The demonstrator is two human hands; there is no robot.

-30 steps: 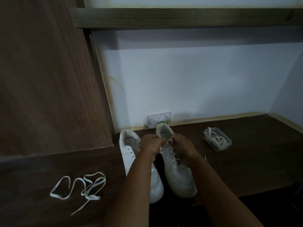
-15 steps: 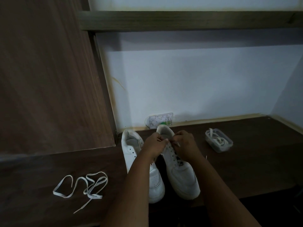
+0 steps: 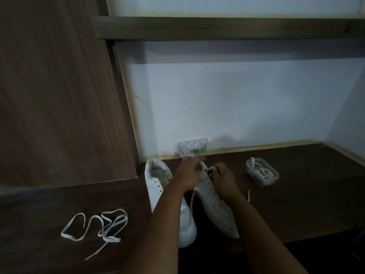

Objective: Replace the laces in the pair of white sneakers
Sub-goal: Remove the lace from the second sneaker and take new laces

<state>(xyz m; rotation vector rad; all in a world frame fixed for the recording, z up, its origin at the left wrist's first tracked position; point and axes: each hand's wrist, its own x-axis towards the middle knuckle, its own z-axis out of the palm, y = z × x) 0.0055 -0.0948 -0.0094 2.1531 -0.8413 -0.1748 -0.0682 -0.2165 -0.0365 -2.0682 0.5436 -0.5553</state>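
White sneakers (image 3: 169,204), white loose lace (image 3: 94,228), dark brown wood-grain surface (image 3: 296,204), pale bluish wall (image 3: 237,99).

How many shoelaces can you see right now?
3. One loose shoelace lies on the wooden surface at left, one lace is on the right sneaker under both hands, one coiled lace in the plastic container; more may be hidden there.

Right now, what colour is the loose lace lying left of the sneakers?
White, the loose lace; clearest in the head view, against the dark wood.
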